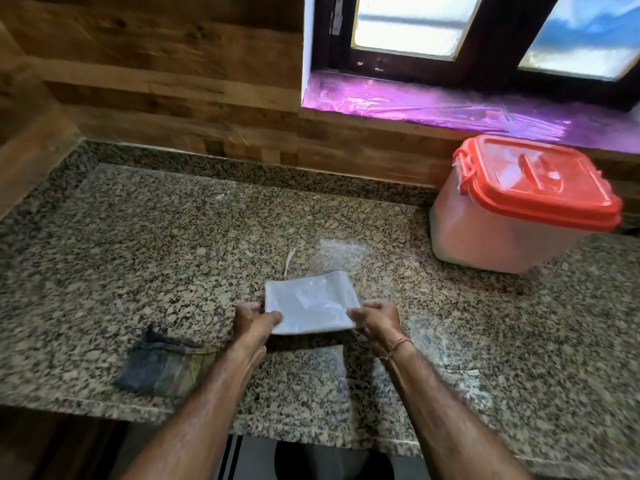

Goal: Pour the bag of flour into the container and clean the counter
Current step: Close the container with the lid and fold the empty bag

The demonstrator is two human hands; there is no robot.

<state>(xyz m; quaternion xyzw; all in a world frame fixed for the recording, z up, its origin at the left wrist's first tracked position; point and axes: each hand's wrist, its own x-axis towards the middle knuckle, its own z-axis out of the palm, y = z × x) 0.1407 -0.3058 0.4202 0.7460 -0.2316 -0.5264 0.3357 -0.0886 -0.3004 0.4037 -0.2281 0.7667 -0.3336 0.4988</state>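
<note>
You've got the bag (310,301) in both hands, low over the table (173,237) near the middle of its front edge. Your left hand (254,318) pinches the bag's near left corner and your right hand (375,318) pinches its right edge, fingers curled onto the plastic. It looks flat and folded, empty by my reading, with its long axis running left to right between your hands. The container (502,233) sits at the table's back right by the wall with its red lid (540,181) on, well apart from the bag and nearer your right hand. So the pour looks finished and the wiping is what's left. Here's what matters: the dark cloth (162,367) lies by the front edge, just left of your left forearm, so that hand is the nearer one. A pale scrap of string (289,261) lies just behind the bag, and faint whitish smears show to the bag's right.
</note>
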